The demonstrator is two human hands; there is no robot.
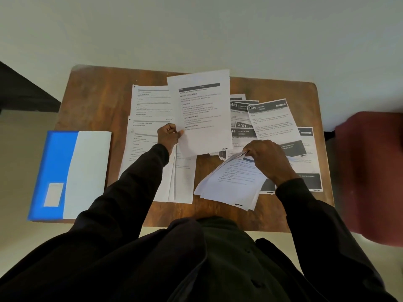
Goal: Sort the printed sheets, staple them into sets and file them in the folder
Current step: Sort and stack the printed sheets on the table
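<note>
My left hand (169,135) pinches the lower left edge of a single printed sheet (201,112) and holds it lifted over the middle of the wooden table (96,101). My right hand (267,159) grips the top of a small stack of printed sheets (231,182), which tilts toward me near the front edge. Plain text sheets (150,101) lie spread at the left of centre. Sheets with dark header bars (272,118) are scattered at the right. A blue and white folder (72,173) lies shut at the table's left edge, partly overhanging it. No stapler is visible.
A dark red upholstered seat (375,175) stands close to the table's right side. A dark object (24,90) sits at the far left beyond the table. Pale floor surrounds the table. My dark-sleeved arms and body fill the foreground.
</note>
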